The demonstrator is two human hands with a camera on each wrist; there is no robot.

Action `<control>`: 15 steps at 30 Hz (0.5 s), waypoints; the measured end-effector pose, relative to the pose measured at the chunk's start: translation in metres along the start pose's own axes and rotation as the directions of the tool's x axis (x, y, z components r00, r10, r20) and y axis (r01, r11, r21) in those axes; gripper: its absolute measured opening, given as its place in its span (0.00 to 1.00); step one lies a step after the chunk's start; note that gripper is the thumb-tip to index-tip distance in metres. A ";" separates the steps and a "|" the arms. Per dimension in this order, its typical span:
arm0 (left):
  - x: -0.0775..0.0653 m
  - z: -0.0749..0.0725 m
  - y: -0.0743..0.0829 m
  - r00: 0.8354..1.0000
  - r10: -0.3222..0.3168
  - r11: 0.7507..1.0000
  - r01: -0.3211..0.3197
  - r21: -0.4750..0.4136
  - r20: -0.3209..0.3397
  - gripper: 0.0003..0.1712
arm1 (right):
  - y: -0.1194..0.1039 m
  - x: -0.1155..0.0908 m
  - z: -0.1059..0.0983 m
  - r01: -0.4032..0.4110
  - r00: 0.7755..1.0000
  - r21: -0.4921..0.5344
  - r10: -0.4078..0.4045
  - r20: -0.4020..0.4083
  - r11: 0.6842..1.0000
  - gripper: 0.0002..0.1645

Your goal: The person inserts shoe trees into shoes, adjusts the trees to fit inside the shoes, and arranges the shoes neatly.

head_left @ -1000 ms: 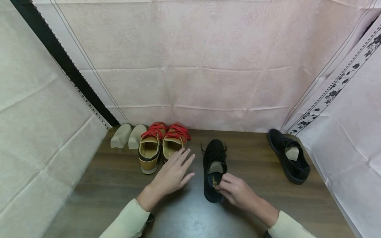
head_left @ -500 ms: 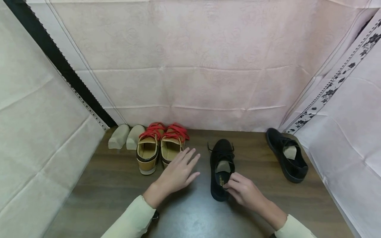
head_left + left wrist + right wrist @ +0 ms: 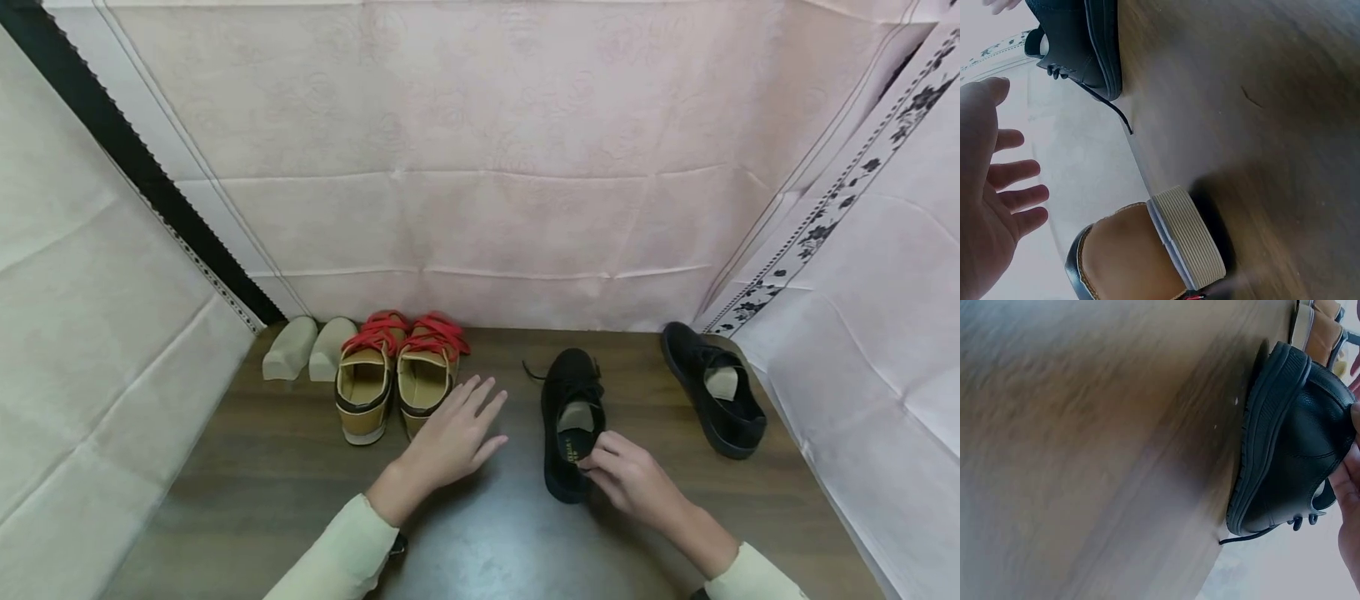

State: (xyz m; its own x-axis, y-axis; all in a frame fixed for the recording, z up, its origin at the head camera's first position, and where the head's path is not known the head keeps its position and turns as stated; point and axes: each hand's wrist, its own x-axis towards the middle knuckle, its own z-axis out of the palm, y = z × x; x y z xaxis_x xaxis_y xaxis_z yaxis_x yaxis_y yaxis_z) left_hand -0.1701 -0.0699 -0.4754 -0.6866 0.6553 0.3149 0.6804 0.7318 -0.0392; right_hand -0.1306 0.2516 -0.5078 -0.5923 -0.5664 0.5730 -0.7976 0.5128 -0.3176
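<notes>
A black lace-up shoe (image 3: 558, 392) stands on the wooden floor, toe toward the back wall, a pale insert (image 3: 576, 416) inside its opening. My right hand (image 3: 628, 479) pinches the right rim of this shoe near the heel; in the right wrist view the fingers (image 3: 1349, 475) grip the collar of the black shoe (image 3: 1300, 437). My left hand (image 3: 453, 440) hovers with spread fingers, holding nothing, just in front of the tan shoes (image 3: 363, 379) with red laces. From the left wrist view, the left palm (image 3: 985, 206) is bare beside a tan heel (image 3: 1129, 250).
The other black shoe (image 3: 716, 392) lies angled by the right wall, a pale insert in it. Two pale shoe inserts (image 3: 291, 350) stand at the back left corner. Cloth-covered walls (image 3: 480, 208) enclose the wooden floor (image 3: 480, 550) on three sides.
The black shoe has slid to the right across the floor with my right hand on its rim. My left hand has shifted slightly right, fingers still spread. The view has turned a little.
</notes>
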 end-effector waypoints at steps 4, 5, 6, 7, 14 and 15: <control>0.001 0.002 0.002 1.000 -0.001 1.000 0.000 0.016 0.004 0.35 | 0.005 -0.003 -0.005 -0.002 1.000 -0.037 0.002 -0.005 0.999 0.18; 0.002 0.003 0.002 1.000 0.000 1.000 0.000 0.018 0.003 0.35 | 0.006 -0.004 -0.006 -0.007 1.000 -0.047 0.007 -0.004 0.999 0.19; 0.002 0.003 0.003 1.000 0.001 1.000 -0.001 0.018 0.003 0.35 | 0.007 -0.005 -0.008 -0.013 1.000 -0.055 0.013 -0.003 0.998 0.19; 0.003 0.003 0.003 1.000 0.002 1.000 -0.002 0.019 0.002 0.35 | 0.009 -0.006 -0.010 -0.019 1.000 -0.063 0.019 -0.001 0.998 0.18; 0.008 0.003 0.007 1.000 0.007 1.000 -0.007 0.024 -0.006 0.36 | 0.022 -0.015 -0.020 -0.035 0.999 -0.098 0.034 -0.015 0.995 0.16; 0.009 0.003 0.007 1.000 0.006 1.000 -0.006 0.025 -0.004 0.36 | 0.024 -0.016 -0.022 -0.034 0.999 -0.103 0.032 -0.021 0.994 0.16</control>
State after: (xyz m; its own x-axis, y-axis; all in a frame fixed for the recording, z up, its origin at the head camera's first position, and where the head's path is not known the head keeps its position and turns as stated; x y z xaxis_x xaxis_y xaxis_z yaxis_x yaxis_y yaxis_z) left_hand -0.1725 -0.0581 -0.4756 -0.6813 0.6589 0.3189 0.6777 0.7324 -0.0652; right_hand -0.1378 0.2867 -0.5078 -0.6151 -0.5362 0.5780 -0.7610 0.5956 -0.2573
